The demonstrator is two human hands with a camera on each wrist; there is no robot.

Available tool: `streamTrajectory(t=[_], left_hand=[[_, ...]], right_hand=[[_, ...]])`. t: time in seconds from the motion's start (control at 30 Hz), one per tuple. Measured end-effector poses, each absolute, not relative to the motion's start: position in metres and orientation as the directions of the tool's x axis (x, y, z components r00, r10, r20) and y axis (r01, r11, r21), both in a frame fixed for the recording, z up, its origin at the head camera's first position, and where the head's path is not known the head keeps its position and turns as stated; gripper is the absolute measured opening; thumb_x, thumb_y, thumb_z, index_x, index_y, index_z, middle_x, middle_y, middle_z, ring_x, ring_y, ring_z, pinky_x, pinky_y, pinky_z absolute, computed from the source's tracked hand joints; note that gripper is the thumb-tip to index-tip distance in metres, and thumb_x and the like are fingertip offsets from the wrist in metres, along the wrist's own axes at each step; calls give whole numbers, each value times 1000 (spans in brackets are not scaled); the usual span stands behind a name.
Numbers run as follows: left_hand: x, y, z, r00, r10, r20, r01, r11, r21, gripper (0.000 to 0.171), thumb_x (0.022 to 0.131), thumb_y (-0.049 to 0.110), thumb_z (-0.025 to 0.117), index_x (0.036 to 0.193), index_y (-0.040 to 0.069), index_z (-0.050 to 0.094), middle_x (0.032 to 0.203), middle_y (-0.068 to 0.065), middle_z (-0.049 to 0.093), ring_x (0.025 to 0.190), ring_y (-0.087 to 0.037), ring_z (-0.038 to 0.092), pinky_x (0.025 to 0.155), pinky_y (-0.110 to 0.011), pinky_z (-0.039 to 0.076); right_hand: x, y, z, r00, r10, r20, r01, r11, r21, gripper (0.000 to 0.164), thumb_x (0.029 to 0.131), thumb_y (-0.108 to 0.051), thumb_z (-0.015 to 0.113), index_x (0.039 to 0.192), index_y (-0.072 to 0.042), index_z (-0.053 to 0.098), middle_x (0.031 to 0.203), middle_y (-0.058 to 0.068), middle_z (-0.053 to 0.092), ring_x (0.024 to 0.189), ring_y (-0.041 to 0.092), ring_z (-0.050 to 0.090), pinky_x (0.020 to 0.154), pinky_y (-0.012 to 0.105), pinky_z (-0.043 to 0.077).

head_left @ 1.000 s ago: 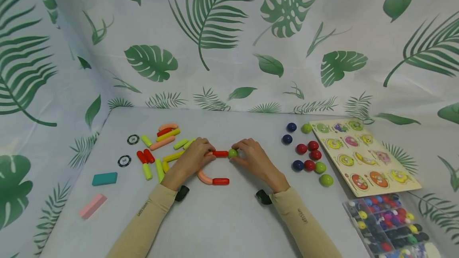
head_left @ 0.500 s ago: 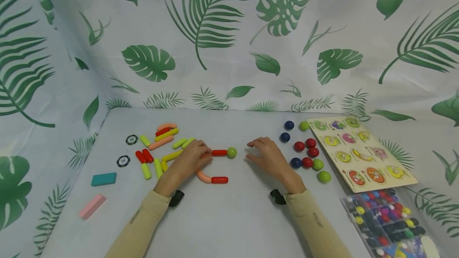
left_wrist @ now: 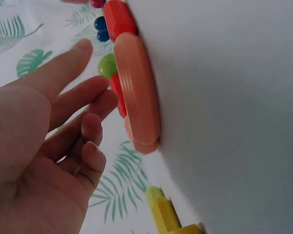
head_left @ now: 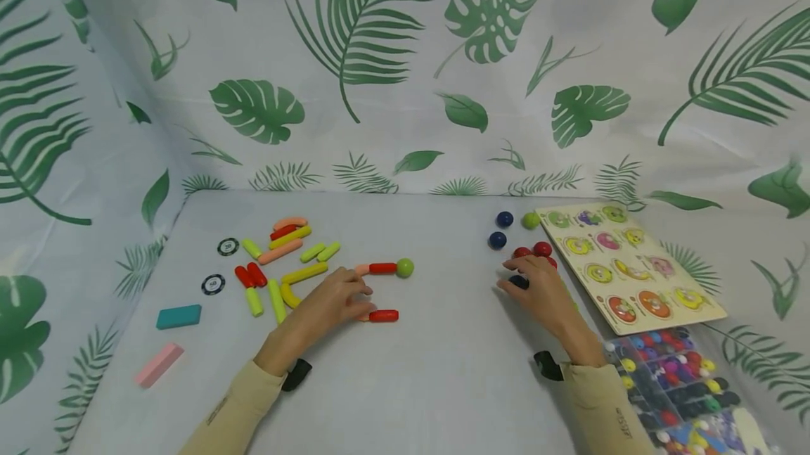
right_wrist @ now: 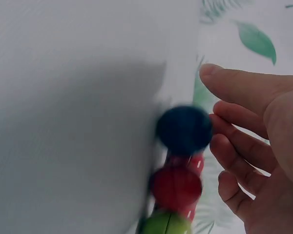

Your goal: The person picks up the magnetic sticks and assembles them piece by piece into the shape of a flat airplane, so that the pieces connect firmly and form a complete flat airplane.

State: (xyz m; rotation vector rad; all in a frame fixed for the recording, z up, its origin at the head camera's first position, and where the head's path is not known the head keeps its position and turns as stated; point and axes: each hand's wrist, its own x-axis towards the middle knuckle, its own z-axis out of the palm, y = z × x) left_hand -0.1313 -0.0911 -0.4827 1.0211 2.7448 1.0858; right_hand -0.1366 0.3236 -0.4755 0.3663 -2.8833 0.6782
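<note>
My left hand (head_left: 330, 306) hovers beside a curved peach piece (left_wrist: 136, 87), its fingers loosely bent and holding nothing. This piece joins a short red stick (head_left: 383, 316) at the front. At the back, another red stick (head_left: 382, 268) ends at a green ball (head_left: 405, 268). Over on the right, my right hand (head_left: 543, 295) reaches over a group of balls. Its thumb and fingers are spread at a dark blue ball (right_wrist: 184, 129), fingertips right at its side. Beyond that ball in the right wrist view are a red ball (right_wrist: 177, 187) and a green one (right_wrist: 167, 223).
Several yellow, red and peach sticks (head_left: 304, 273) lie on the left, with two round chips (head_left: 213, 285), a teal block (head_left: 179, 316) and a pink block (head_left: 159, 365). At right lie a fruit puzzle board (head_left: 623, 271) and a compartment box of beads (head_left: 671, 385).
My right hand has let go of the green ball and moved right to the group of balls. My left hand has drawn back from the rear peach piece, towards the front.
</note>
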Motion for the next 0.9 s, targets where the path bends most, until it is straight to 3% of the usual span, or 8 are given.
streamTrajectory(t=[0.13,0.3,0.4,0.63,0.9], left_hand=[[-128,-90,-486,-747,617,249,613,493,617,30,83,22,84,104,3,77,106,-6,72,117,-28,61,93,-35,56],[-128,-87,-489,-697,667,264,655,444,611,25,81,22,86,99,6,78,93,-2,73,97,-19,66,85,-28,57],[-127,-85,-489,-697,679,230,645,455,614,24,83,23,85,100,8,78,93,-1,71,86,-14,65,81,-25,55],[-127,-84,-489,-715,671,196,626,489,608,22,84,21,84,101,9,77,95,1,71,87,-11,63,83,-23,55],[-127,-82,-493,-717,664,209,644,517,565,19,84,18,83,100,8,78,95,-1,71,87,-11,61,81,-23,55]], right_hand=[[-130,339,-480,-962,-178,208,-251,875,-414,38,84,-18,83,116,-1,71,118,20,67,112,36,56,98,57,46],[-126,346,-482,-954,-181,237,-264,884,-386,41,81,-19,86,115,-1,71,115,20,69,107,34,57,93,55,48],[-126,348,-483,-947,-190,259,-276,893,-354,43,80,-19,87,115,-1,71,113,21,71,102,33,57,89,53,47],[-127,343,-481,-941,-201,273,-284,906,-315,42,79,-22,88,112,-1,73,106,19,72,95,31,57,85,50,44],[-128,303,-482,-916,-285,282,-378,850,-367,42,76,-22,90,110,-4,74,109,13,73,104,30,59,90,50,48]])
